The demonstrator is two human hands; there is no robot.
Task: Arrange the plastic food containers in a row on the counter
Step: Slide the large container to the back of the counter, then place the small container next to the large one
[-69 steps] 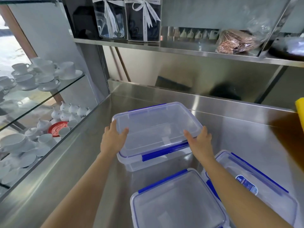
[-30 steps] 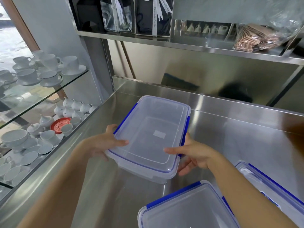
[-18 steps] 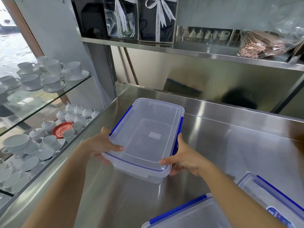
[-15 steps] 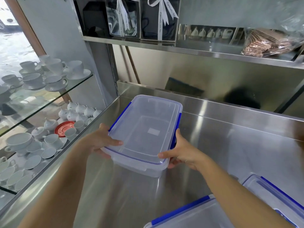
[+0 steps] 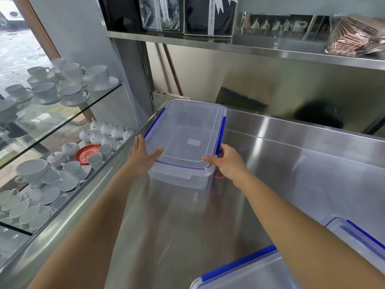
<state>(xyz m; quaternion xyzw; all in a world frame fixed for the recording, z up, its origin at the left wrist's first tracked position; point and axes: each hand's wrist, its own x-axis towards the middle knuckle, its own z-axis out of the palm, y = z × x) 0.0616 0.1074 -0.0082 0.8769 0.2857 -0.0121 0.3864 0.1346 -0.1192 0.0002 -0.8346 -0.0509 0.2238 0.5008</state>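
A clear plastic container with blue clips (image 5: pixel 185 140) stands lengthwise in the far left corner of the steel counter (image 5: pixel 270 184). My left hand (image 5: pixel 142 156) grips its near left corner, thumb on the lid. My right hand (image 5: pixel 228 163) holds the near right corner by the blue clip. A second clear container (image 5: pixel 245 272) lies at the bottom edge of the view. A third container (image 5: pixel 358 238) shows at the lower right, partly behind my right arm.
A glass display case (image 5: pixel 62 122) with white cups, saucers and a red saucer (image 5: pixel 87 154) borders the counter on the left. A steel shelf (image 5: pixel 250 44) overhead carries ribboned gift boxes and a bag of brown wafers (image 5: pixel 354 38). A raised steel backsplash runs along the back.
Both hands turned the container from crosswise to lengthwise and carried it back and left into the corner. The other two containers slid toward the bottom of the view.
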